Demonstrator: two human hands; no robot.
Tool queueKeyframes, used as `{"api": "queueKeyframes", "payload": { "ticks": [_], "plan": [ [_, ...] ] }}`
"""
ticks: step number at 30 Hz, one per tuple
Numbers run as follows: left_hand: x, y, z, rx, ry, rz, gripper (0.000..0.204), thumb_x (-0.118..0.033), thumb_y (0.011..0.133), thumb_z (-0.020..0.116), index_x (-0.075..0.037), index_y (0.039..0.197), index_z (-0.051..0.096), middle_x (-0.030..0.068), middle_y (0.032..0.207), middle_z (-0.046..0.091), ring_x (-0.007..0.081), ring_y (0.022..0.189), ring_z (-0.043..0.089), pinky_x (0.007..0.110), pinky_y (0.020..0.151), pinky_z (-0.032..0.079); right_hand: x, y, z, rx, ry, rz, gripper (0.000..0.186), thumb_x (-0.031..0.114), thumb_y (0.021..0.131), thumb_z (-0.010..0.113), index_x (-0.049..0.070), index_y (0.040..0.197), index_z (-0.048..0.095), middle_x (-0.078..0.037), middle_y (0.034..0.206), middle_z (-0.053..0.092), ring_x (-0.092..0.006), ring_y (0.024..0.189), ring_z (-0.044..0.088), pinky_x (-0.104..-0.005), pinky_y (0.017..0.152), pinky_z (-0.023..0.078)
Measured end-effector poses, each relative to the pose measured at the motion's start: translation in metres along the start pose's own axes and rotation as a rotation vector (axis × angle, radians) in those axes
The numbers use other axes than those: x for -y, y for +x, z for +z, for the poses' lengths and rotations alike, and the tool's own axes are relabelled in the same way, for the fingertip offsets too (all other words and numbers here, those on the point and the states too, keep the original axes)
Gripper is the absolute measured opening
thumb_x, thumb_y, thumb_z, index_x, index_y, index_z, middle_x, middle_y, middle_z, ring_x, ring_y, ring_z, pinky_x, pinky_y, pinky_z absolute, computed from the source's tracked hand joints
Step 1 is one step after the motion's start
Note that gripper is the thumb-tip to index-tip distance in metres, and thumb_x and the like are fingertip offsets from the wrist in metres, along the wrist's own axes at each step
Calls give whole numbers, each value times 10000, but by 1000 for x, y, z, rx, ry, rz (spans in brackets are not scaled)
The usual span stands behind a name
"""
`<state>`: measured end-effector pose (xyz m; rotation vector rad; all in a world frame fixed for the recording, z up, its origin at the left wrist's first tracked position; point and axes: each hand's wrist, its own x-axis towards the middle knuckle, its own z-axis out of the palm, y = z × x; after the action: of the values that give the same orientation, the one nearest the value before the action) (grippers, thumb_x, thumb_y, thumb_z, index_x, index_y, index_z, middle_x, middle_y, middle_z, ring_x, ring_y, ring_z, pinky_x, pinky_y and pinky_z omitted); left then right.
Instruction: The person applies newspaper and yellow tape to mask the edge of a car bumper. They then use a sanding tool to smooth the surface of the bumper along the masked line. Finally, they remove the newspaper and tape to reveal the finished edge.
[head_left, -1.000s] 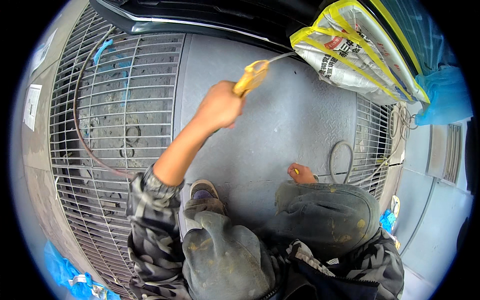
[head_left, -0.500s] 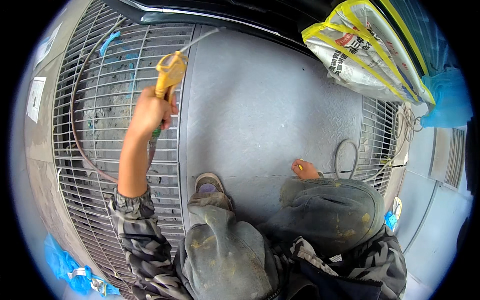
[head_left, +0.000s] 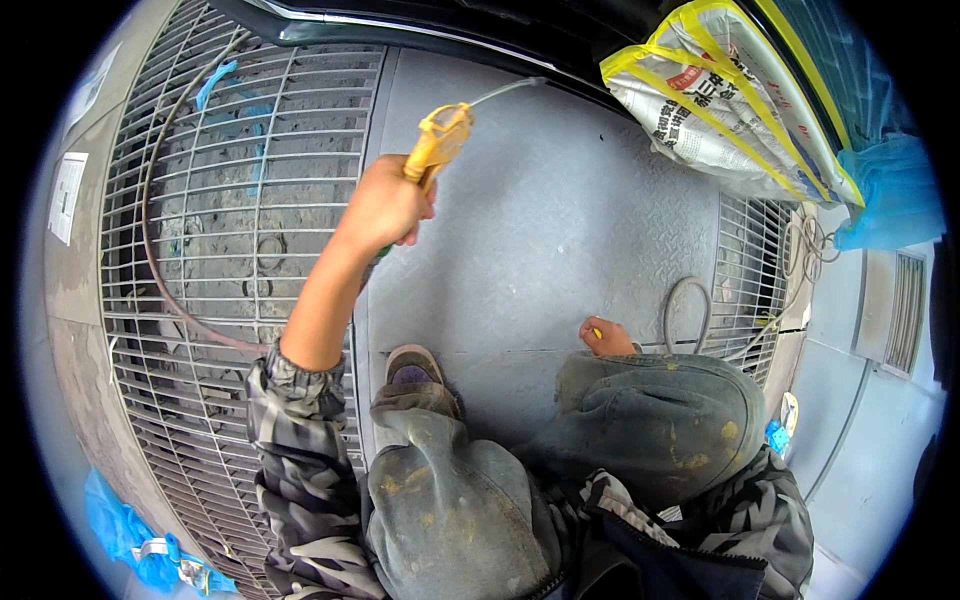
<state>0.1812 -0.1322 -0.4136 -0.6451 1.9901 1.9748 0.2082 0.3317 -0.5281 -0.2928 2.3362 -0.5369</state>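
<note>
My left hand (head_left: 385,208) is closed round a yellow air blow gun (head_left: 440,140), held out ahead of me at the left of the smooth grey floor plate (head_left: 540,230). Its thin nozzle (head_left: 505,90) points toward the lower edge of a black vehicle body panel (head_left: 420,38); I cannot tell whether it touches. A reddish-brown hose (head_left: 160,280) loops over the grating toward that hand. Beside my bent right knee, my right hand (head_left: 612,341) is low over the plate, its fingers curled round a small yellow thing, mostly hidden.
Metal floor grating (head_left: 300,150) runs along the left, and more grating (head_left: 752,260) lies at right. Printed paper sheeting edged with yellow tape (head_left: 700,110) hangs at the upper right beside blue film (head_left: 890,190). A grey cable (head_left: 688,290) loops near my right knee.
My left hand has swung to the right with the blow gun, from over the grating to over the plate's left side. My right hand has hardly moved.
</note>
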Motion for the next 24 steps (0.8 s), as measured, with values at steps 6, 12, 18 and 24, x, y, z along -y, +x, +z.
{"api": "queueKeyframes", "payload": {
  "ticks": [6,12,18,24],
  "plan": [
    [-28,5,32,8,63,22,69,-23,740,477,9,707,528,108,612,553,168,390,510,323,369,375,-4,2,0,-3,30,-40,173,253,879,587,96,933,635,-152,827,647,-354,775,629,-410,710,486],
    [-22,16,42,32,52,15,44,31,691,510,1,722,520,109,613,559,160,378,507,312,343,363,-6,-2,0,-24,22,-53,169,250,875,587,98,931,638,-150,835,652,-353,796,639,-416,715,489],
    [-26,14,56,64,78,38,49,35,699,541,-5,702,513,79,559,523,152,374,498,310,348,363,5,4,0,6,27,-37,162,233,867,582,89,922,633,-147,820,649,-348,780,638,-411,706,488],
    [-26,11,38,7,69,24,184,-101,826,477,23,715,555,106,628,581,164,402,524,320,391,400,-3,-1,1,-20,66,-29,152,228,875,594,83,905,628,-143,799,642,-329,743,635,-397,670,482]
  ]
}}
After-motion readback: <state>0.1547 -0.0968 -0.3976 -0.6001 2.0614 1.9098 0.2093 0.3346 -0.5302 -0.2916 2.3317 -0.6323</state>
